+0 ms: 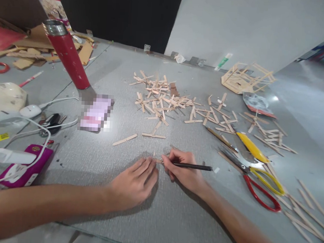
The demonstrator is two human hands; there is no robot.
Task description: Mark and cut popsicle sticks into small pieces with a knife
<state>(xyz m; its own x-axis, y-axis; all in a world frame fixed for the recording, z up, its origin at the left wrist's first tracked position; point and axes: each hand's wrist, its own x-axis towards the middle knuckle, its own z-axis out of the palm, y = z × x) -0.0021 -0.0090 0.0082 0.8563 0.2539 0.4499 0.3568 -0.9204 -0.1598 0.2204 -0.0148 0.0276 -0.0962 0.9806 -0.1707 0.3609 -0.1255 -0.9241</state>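
Note:
Low over the grey table, my left hand (137, 180) is closed with its fingertips pressed on a small flat wooden stick (159, 161), much of which is hidden by the fingers. Facing it, my right hand (185, 170) pinches a slim black pen-like tool (194, 167); its tip is too small and covered to make out. The two hands nearly touch at the stick. Just beyond them lie a single wooden stick (125, 139) and two sticks joined in a T (153, 136). Farther back is a loose pile of short crossed sticks (163, 96).
At right lie scissors (257, 173) with red and yellow handles, a yellow-handled cutter (254, 148) and long wooden strips (306, 216). A wooden frame model (248, 79) stands at the back. To the left are a red flask (69, 58), a pixelated phone (96, 112), cables and a purple case (26, 165).

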